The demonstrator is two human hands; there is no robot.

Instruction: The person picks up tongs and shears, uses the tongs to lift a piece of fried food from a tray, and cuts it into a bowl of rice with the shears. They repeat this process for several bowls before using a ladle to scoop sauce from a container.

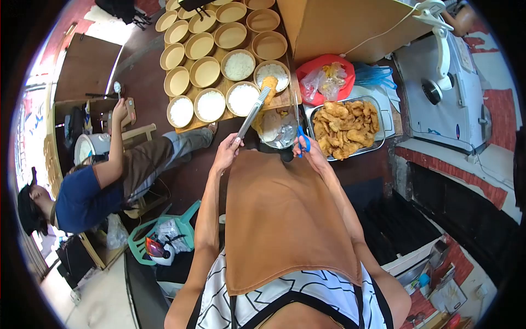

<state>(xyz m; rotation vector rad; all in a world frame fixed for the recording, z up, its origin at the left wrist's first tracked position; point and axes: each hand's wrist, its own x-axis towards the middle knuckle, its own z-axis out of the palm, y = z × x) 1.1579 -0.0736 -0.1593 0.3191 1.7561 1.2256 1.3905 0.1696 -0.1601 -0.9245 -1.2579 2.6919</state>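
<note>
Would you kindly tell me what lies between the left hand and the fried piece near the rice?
In the head view, metal tongs span that stretch, the left hand at one end and the fried piece at the other.

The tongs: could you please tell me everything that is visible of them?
The tongs look metallic, silvery, long and narrow, with ridges near the far end. The left hand holds the near end. They slant forward and right, tips at a golden fried piece which overlaps a rice bowl in this view.
</note>
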